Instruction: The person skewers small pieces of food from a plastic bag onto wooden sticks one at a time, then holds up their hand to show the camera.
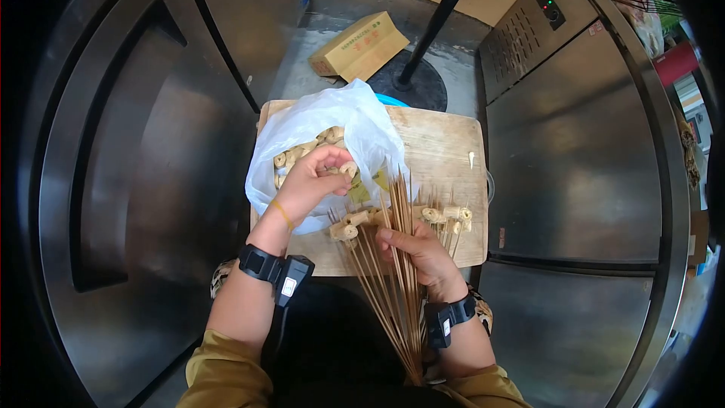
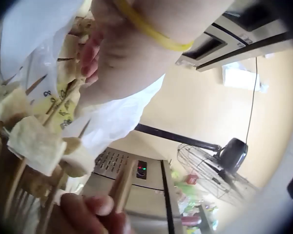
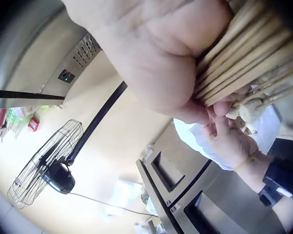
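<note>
My left hand (image 1: 303, 183) pinches a small pale roll of what looks like tofu skin (image 1: 348, 169) at the mouth of a white plastic bag (image 1: 325, 112). More such rolls (image 1: 297, 154) lie inside the bag. In my right hand (image 1: 429, 257) is an upright bundle of bamboo skewers (image 1: 402, 272), gripped with the thumb across it; the right wrist view shows the skewers (image 3: 249, 53) close against the palm. Skewered rolls (image 1: 345, 231) sit left of the bundle, and others (image 1: 453, 214) are to its right, at the board's near side.
The bag rests on a wooden board (image 1: 442, 136). Steel cabinets (image 1: 181, 166) stand on the left and a steel unit (image 1: 574, 151) on the right. Behind the board are a cardboard box (image 1: 362, 45) and a black pole (image 1: 445, 15) on a round base, part of a fan (image 3: 49, 165).
</note>
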Demonstrator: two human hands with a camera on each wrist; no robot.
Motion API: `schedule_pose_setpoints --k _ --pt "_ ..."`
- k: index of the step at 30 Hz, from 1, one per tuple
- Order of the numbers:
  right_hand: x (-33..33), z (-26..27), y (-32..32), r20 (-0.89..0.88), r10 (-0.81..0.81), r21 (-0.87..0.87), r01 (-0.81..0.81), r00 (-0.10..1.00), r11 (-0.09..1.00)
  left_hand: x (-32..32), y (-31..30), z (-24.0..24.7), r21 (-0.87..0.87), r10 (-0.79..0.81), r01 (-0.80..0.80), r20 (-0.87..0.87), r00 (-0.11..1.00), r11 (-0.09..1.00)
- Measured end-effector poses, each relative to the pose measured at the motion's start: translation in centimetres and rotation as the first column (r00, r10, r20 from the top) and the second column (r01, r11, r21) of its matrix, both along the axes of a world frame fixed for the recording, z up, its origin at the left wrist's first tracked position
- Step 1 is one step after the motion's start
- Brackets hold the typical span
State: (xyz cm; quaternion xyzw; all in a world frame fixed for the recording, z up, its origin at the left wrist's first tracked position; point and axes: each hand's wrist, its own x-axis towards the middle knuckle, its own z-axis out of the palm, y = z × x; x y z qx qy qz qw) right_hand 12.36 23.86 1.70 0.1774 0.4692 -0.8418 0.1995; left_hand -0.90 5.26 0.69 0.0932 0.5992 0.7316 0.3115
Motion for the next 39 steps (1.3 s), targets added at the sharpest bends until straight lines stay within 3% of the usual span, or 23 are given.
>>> schedule_pose_setpoints --k 3,6,17,21,30,36,39 --pt "0.0 0.0 0.1 0.013 0.005 0.030 -0.005 1.000 1.000 0.7 0.1 0.9 0.167 -0.025 -0.007 0.188 0.982 0.986" --pt "-0.2 0.1 0.0 0.031 -0.004 0.026 0.003 1.000 1.000 0.7 0.0 0.7 0.295 -0.142 0.063 0.253 0.957 0.953" --pt "0.0 0.1 -0.3 0.017 -0.050 0.093 0.048 0.999 0.994 1.6 1.1 0.6 0.308 -0.015 -0.098 0.344 0.939 0.946" --pt "0.0 0.3 -0.3 0.046 -0.040 0.036 0.038 0.998 0.999 1.6 1.3 0.3 0.313 0.023 -0.138 0.344 0.939 0.940" --pt "-0.4 1.0 -0.8 0.084 -0.078 0.107 0.069 0.993 0.992 2.2 1.6 0.7 0.306 -0.029 -0.067 0.298 0.954 0.950" --pt "-0.5 0.8 -0.7 0.030 -0.049 0.111 0.046 0.998 0.993 2.5 1.9 0.9 0.277 0.027 -0.093 0.235 0.972 0.956" --pt "-0.5 0.6 -0.6 0.006 -0.039 0.109 0.039 0.999 0.993 3.1 2.1 0.7 0.097 0.073 -0.065 -0.088 0.993 0.993"
